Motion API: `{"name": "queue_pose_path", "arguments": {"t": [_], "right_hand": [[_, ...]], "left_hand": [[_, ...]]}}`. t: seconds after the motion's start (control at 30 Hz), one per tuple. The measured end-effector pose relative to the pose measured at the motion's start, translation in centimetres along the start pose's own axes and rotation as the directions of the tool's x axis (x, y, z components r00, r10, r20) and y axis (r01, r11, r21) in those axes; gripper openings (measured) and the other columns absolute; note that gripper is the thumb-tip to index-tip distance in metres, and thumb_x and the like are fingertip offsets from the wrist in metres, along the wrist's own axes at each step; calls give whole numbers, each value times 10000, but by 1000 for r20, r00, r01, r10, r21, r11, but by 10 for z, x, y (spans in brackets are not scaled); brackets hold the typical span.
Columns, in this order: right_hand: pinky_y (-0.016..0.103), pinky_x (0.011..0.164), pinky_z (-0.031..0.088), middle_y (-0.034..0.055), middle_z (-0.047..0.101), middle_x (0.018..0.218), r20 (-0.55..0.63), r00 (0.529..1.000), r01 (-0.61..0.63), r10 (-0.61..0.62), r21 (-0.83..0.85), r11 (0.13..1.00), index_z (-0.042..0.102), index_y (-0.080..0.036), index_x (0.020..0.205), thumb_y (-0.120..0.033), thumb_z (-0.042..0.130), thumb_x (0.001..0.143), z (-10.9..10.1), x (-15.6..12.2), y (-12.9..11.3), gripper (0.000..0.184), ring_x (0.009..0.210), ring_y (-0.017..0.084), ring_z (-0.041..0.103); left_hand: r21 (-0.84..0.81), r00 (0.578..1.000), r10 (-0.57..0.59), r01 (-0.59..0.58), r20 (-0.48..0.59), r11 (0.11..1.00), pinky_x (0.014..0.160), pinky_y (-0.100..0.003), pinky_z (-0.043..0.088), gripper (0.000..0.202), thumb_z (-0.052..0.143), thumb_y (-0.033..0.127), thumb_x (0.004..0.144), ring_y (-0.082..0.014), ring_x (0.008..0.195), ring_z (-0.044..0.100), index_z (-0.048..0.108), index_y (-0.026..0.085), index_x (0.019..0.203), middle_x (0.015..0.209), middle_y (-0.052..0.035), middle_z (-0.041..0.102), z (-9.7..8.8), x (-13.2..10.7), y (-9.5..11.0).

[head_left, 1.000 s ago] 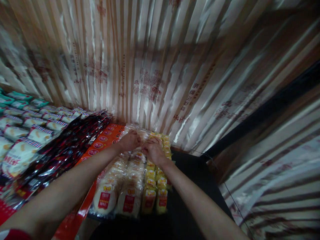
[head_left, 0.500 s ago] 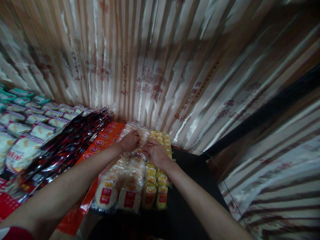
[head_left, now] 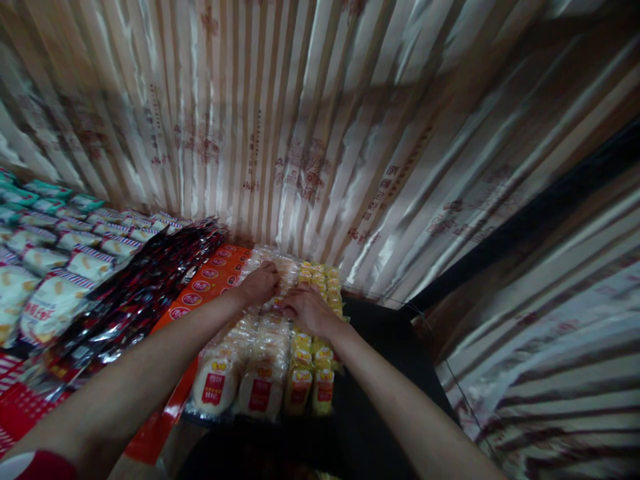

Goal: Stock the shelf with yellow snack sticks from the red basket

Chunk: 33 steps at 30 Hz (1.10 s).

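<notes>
My left hand (head_left: 260,283) and my right hand (head_left: 306,309) reach forward, side by side, onto rows of clear snack packets. The left hand's fingers curl down on the far end of the pale round-cake packets with red labels (head_left: 259,393). The right hand rests knuckles up on the seam between those and the yellow packets (head_left: 323,390), fingers bent down among them. What each hand grips is hidden under the fingers.
Orange-red packs (head_left: 203,288) lie left of the cakes, then glossy dark red-black bags (head_left: 135,293) and white snack bags (head_left: 50,303) further left. A striped shiny curtain (head_left: 300,133) hangs behind. A black surface (head_left: 385,347) lies to the right.
My right hand has slid slightly down and nearer along the packet rows. The left hand stays almost where it was. The view shifted a little.
</notes>
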State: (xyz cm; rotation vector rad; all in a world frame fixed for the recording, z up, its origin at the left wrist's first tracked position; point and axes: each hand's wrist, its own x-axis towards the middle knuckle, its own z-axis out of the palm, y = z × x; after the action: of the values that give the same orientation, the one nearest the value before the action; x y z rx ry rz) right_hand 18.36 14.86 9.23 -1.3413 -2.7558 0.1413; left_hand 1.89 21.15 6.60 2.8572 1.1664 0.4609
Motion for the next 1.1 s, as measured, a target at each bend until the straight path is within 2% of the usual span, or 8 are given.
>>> {"name": "queue_pose_path", "arguments": {"t": [0.17, 0.3, 0.47, 0.6, 0.67, 0.83, 0.97, 1.1], "right_hand": [[323, 805, 258, 30, 674, 803, -77, 992, -105, 101, -56, 993, 673, -215, 786, -226, 522, 824, -2, 2, -5, 156, 880, 184, 502], [335, 802, 257, 41, 673, 812, -113, 980, -170, 161, -77, 982, 664, -212, 788, -224, 519, 819, -3, 1, -5, 149, 889, 196, 497], [337, 810, 260, 39, 660, 796, -142, 974, -187, 177, -57, 981, 657, -212, 797, -231, 517, 825, 2, 0, -4, 144, 879, 198, 491], [321, 811, 278, 33, 633, 820, -223, 959, -185, 175, -24, 983, 645, -206, 830, -216, 560, 798, 4, -1, -4, 91, 909, 199, 463], [307, 806, 297, 35, 618, 834, -255, 958, -144, 132, -26, 989, 639, -198, 842, -207, 567, 790, 3, -4, -5, 89, 912, 196, 450], [295, 814, 323, 35, 618, 782, -129, 992, 2, -10, -62, 998, 652, -200, 789, -232, 502, 838, -5, -18, -11, 161, 845, 174, 471], [290, 813, 324, 37, 647, 809, -51, 999, 13, -16, -51, 999, 662, -201, 815, -289, 490, 855, -6, -20, -16, 197, 856, 172, 495], [270, 766, 335, 32, 669, 774, 3, 999, -39, 39, -9, 999, 677, -212, 820, -293, 513, 841, -5, -15, -19, 184, 831, 173, 517]], "left_hand": [[-32, 999, 1, -2, -40, 999, 891, -305, 369, 85, 570, 186, 735, -175, 897, 521, 627, 139, 692, 771, -59, 622, 5, 0, -5], [-25, 998, 38, -39, -56, 999, 926, -312, 350, 166, 503, 181, 797, -148, 852, 543, 630, 150, 695, 755, -44, 635, 3, -5, -5], [-3, 993, 98, -98, -64, 995, 1006, -333, 299, 115, 566, 252, 780, -151, 912, 543, 642, 167, 766, 810, -36, 643, -6, -14, 0], [12, 997, 71, -71, -4, 997, 1049, -342, 260, 71, 599, 209, 745, -154, 931, 549, 652, 163, 733, 845, -48, 641, -10, -19, 3], [6, 998, 58, -59, 16, 998, 1057, -338, 253, 77, 585, 183, 746, -153, 932, 553, 656, 154, 739, 848, -52, 640, -10, -19, 5], [28, 998, 47, -48, 31, 998, 1056, -341, 256, 94, 569, 178, 748, -173, 961, 540, 650, 133, 733, 857, -67, 639, -12, -20, 9], [29, 999, 34, -34, 29, 999, 1035, -336, 286, 88, 563, 171, 742, -177, 971, 532, 644, 139, 731, 873, -64, 639, -10, -21, 9], [41, 999, 40, -41, 36, 998, 1023, -332, 295, 86, 562, 164, 739, -180, 966, 534, 644, 138, 732, 856, -63, 636, -10, -20, 9]]}}
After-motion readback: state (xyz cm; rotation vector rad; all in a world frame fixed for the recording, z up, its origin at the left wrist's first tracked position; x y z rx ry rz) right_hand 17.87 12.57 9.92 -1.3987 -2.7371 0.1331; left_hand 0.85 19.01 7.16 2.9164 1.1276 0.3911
